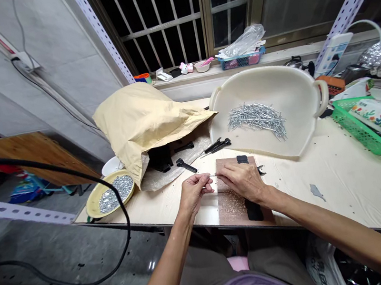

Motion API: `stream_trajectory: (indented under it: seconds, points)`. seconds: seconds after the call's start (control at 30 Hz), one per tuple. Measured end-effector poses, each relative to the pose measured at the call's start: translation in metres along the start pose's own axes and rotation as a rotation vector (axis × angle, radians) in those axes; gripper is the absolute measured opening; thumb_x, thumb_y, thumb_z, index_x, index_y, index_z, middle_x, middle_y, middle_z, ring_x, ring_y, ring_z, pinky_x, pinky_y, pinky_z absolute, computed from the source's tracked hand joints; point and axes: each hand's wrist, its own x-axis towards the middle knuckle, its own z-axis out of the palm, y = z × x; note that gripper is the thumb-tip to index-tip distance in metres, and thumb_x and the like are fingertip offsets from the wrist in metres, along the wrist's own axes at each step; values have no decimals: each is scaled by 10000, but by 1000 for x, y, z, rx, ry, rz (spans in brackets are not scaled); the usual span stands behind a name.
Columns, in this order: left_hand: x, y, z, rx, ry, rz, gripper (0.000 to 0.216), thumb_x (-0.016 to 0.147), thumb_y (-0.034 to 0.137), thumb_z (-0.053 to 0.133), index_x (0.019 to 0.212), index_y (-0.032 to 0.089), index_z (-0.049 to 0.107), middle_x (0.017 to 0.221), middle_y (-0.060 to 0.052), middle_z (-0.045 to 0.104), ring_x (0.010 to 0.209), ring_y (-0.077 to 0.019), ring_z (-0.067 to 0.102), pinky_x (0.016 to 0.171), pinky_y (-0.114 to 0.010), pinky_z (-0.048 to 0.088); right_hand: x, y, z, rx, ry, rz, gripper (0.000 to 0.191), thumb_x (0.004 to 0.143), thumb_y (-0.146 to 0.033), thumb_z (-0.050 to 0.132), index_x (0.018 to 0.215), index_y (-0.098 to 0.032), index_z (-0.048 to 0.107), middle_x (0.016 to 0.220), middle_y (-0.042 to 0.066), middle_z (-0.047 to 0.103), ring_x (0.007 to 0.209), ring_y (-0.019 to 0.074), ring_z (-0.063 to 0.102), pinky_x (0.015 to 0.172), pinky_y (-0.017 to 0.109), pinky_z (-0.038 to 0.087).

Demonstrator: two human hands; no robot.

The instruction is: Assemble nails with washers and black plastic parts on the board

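My left hand (197, 192) is closed in a pinch on a thin metal pin (213, 175), just left of a brown board (226, 204). The fingertips of my right hand (243, 180) close around the pin's other end, above the board. From beneath the right hand sticks out a black forked plastic part (261, 170); whether the hand touches it is hidden. Black pads (253, 209) lie on the board, partly covered by that hand. Beyond the hands are loose black plastic parts (217, 146), and another black part (186, 166) rests near the sack.
An open paper sack (146, 115) with black parts inside leans at the left. Beside it stands a yellow bowl (92, 196) of small metal pieces. A white basin (294, 92) bears a heap of metal pins (255, 120). A green basket (366, 134) sits far right.
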Motion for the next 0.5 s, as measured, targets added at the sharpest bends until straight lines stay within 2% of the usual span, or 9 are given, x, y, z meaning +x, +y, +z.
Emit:
stream_trajectory:
  seconds: [0.2,0.4,0.5]
  points:
    - [1,-3,2,39,-14,-1,282,673,339,745,768,84,670,674,-29,646,471,-52,536,510,-212,526,-3,1,1,-61,25,6,262,936,-335,429,789,-202,601,765,2,594,635,98,500,596,264,251]
    - [3,-4,4,53,-24,-13,287,666,349,748,767,91,670,671,-19,644,470,-53,535,515,-216,524,-7,3,6,-29,21,28,262,943,-349,416,855,-195,610,781,13,603,629,100,496,592,260,253]
    - [3,-3,5,69,-38,-19,286,667,348,747,765,90,672,672,-21,644,470,-54,537,517,-214,519,-9,4,7,-60,16,22,275,948,-329,403,809,-196,600,784,16,598,624,99,488,585,266,240]
